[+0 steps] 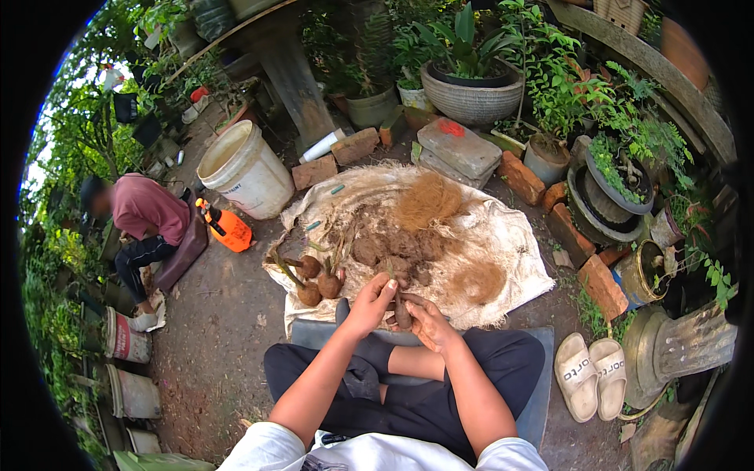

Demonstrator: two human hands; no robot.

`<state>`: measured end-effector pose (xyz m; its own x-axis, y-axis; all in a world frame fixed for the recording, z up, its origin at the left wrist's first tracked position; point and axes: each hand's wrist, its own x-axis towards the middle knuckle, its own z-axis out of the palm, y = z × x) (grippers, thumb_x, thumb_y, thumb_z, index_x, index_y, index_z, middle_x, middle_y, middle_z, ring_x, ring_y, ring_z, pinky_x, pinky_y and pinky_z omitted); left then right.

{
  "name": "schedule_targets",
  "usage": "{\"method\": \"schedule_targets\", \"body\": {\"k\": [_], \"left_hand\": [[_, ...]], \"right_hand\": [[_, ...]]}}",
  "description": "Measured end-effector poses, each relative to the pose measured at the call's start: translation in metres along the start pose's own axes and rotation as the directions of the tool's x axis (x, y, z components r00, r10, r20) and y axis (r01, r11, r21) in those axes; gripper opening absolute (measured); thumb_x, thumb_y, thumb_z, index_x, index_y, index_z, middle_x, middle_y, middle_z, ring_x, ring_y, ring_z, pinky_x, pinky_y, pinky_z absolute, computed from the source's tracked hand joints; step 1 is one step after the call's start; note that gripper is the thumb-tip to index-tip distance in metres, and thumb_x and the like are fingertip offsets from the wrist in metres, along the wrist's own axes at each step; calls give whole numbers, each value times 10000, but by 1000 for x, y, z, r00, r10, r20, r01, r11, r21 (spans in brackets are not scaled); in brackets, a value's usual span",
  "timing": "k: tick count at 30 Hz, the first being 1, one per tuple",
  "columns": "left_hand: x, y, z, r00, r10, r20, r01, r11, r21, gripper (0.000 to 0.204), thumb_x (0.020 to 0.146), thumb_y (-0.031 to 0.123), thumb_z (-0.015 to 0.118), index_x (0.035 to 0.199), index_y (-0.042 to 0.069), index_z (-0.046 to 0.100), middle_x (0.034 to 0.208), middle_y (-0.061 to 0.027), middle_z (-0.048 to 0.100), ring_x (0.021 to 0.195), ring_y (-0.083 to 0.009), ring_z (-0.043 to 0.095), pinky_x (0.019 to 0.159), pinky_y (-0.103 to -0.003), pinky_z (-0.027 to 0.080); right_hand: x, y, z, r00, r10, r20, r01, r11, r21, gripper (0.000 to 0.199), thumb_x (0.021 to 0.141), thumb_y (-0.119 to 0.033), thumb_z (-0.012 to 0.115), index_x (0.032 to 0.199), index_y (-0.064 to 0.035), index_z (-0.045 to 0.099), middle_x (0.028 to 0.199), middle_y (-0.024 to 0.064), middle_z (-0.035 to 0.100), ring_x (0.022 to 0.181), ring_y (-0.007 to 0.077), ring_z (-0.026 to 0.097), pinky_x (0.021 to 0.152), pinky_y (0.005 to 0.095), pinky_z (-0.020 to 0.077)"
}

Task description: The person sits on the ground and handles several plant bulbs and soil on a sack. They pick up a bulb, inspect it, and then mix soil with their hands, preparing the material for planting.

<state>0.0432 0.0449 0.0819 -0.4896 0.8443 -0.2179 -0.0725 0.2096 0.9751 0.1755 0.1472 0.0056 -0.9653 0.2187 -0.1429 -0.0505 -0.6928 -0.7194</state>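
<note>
Over the near edge of a pale woven sack (522, 259), both hands meet on a slim, brown, soil-coated plant piece (403, 315) with a short stem at its top. My left hand (369, 306) has thumb and fingers closed at its upper part. My right hand (430, 325) grips it lower down, fingers bent around its side. Just beyond the hands lies a heap of dark crumbly soil (385, 245). To their left rest several round brown root balls (309, 293) with green stems. Brown coconut fibre (429, 202) lies in a loose tangle at the sack's far side, with a thinner patch (477, 282) at right.
A white bucket (255, 169) and an orange spray bottle (229, 230) stand at left, near another seated person (149, 208). Bricks (522, 179), stone slabs (458, 151) and potted plants (471, 86) border the sack. Sandals (577, 377) lie at right.
</note>
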Motion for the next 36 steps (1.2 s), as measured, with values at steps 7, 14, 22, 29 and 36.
{"method": "schedule_targets", "body": {"k": [7, 14, 22, 29, 36], "left_hand": [[0, 17, 2, 993, 63, 96, -61, 998, -23, 352, 1084, 251, 456, 1308, 12, 585, 1139, -38, 629, 1074, -121, 579, 936, -293, 485], [3, 18, 3, 979, 136, 153, -149, 986, 72, 358, 1078, 226, 456, 1297, -23, 588, 1165, -56, 631, 1112, -149, 565, 1010, -321, 432], [-6, 17, 3, 963, 262, 60, -269, 943, 199, 343, 1066, 204, 436, 1266, -20, 601, 1057, -85, 620, 1021, -192, 571, 932, -341, 448], [-15, 1, 5, 924, 383, 7, -357, 854, 379, 319, 1018, 195, 503, 1209, -25, 633, 1121, -149, 606, 1009, -283, 597, 927, -366, 453], [-27, -1, 16, 851, 523, -35, -429, 734, 526, 302, 1011, 167, 490, 1174, -13, 670, 1344, -190, 571, 1194, -375, 562, 1034, -423, 422]], "right_hand": [[-8, -1, 16, 998, -10, 61, -8, 959, 282, 401, 1056, -445, 481, 1235, -89, 527, 939, 31, 590, 720, 127, 540, 619, 265, 424], [-12, -2, 19, 996, -42, 85, 35, 996, 81, 311, 1054, -407, 514, 1123, -104, 508, 789, -20, 478, 649, 62, 389, 577, 235, 335], [-10, 3, 23, 984, -179, -27, 166, 952, -256, 378, 1085, -313, 451, 1358, -53, 479, 889, -38, 510, 733, 62, 440, 661, 234, 400], [-1, 1, 13, 966, -188, -177, 158, 973, -170, 349, 1080, -218, 467, 1377, -47, 537, 1214, 19, 602, 1079, 96, 553, 928, 278, 461], [-6, 0, 22, 957, -219, -192, 197, 972, -127, 301, 1064, -178, 495, 1320, -38, 568, 1238, 27, 594, 1114, 100, 543, 980, 297, 450]]}}
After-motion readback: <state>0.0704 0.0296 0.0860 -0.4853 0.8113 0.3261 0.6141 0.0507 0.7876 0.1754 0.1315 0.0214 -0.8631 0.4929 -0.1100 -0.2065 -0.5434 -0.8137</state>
